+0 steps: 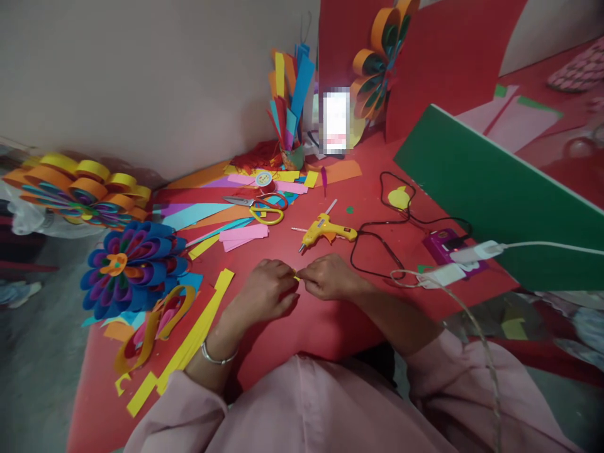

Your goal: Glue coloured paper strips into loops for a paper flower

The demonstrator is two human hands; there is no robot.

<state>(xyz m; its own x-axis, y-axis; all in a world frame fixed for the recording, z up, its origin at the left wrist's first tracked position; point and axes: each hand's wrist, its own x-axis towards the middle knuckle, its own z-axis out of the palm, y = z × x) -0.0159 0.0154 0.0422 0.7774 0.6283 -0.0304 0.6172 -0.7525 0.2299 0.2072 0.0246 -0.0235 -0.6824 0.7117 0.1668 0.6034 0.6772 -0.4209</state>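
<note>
My left hand [271, 286] and my right hand [328, 277] meet over the red table, fingertips pinched together. Between them shows a tiny yellow piece [296, 274], probably paper, mostly hidden by the fingers. Just beyond my hands lies a yellow hot glue gun [326, 230], its nozzle pointing toward me and a glue stick out of its back. Scissors [264, 207] with red and yellow handles rest farther off, beside a spool of red thread [265, 182]. Left of my left hand are long yellow paper strips [198, 336] and a looped orange-yellow paper strip [151, 327].
A blue and purple paper flower [132, 267] and an orange and yellow one [80, 192] stand at the left. A cup of paper strips [292, 157] is at the back, near a lit phone [336, 119]. Right are a purple power strip [443, 248], cables and a green board [500, 201].
</note>
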